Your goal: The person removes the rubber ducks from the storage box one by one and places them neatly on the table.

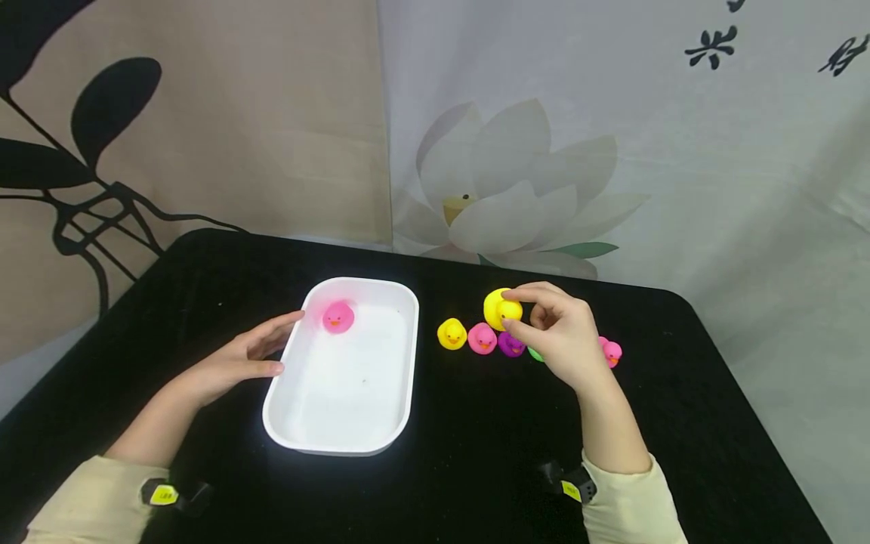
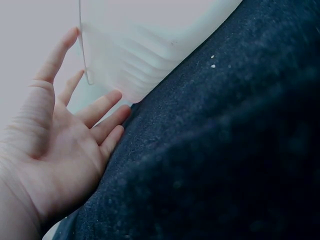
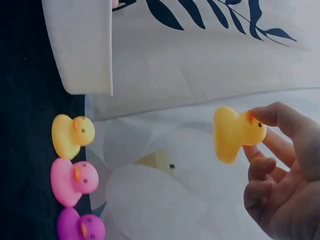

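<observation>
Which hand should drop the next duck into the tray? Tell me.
Right. The right hand already pinches a yellow duck lifted above the row. The left hand lies open against the tray edge, holding nothing.

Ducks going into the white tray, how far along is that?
One pink duck already sits in the white tray. The right hand pinches a yellow duck above the table; the left hand rests open against the tray's edge. Still on the black table: a yellow duck, pink ducks, a purple one and a mostly hidden green one.
</observation>
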The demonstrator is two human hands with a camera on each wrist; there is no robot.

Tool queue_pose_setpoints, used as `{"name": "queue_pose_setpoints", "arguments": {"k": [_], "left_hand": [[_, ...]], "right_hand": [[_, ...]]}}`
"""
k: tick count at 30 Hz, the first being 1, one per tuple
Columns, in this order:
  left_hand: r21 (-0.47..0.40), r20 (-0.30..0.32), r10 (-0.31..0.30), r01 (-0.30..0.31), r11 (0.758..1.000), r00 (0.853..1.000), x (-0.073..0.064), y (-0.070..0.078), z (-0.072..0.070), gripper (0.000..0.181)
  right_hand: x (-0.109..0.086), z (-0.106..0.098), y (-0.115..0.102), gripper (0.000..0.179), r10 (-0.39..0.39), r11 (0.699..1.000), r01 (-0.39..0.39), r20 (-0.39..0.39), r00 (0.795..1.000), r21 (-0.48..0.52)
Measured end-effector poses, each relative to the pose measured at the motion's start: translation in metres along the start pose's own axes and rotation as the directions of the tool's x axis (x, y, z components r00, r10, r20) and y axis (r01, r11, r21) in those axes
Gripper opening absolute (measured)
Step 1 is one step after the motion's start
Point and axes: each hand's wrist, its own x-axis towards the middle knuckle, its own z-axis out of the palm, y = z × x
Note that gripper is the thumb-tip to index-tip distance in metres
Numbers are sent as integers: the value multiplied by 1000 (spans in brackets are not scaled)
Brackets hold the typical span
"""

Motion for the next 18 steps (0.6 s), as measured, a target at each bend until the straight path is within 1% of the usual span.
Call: {"name": "queue_pose_setpoints", "arguments": {"k": [5, 9, 13, 18], "left_hand": [[0, 2, -4, 4, 1000, 1000, 0, -2, 0, 71], [-3, 5, -7, 7, 1000, 1000, 0, -3, 0, 72], [-13, -3, -16, 16, 1000, 1000, 0, -4, -1, 73], [-9, -6, -17, 17, 1000, 1000, 0, -6, -2, 73]], "right_hand": [[-4, -13, 5, 30, -20, 1000, 19, -33, 999, -9], [-6, -24, 8, 30, -29, 1000, 30, -71, 997, 6], [-8, -33, 12, 29, -26, 999, 29, -111, 993, 26], [-9, -43, 17, 28, -16, 1000, 19, -155, 988, 19]]}}
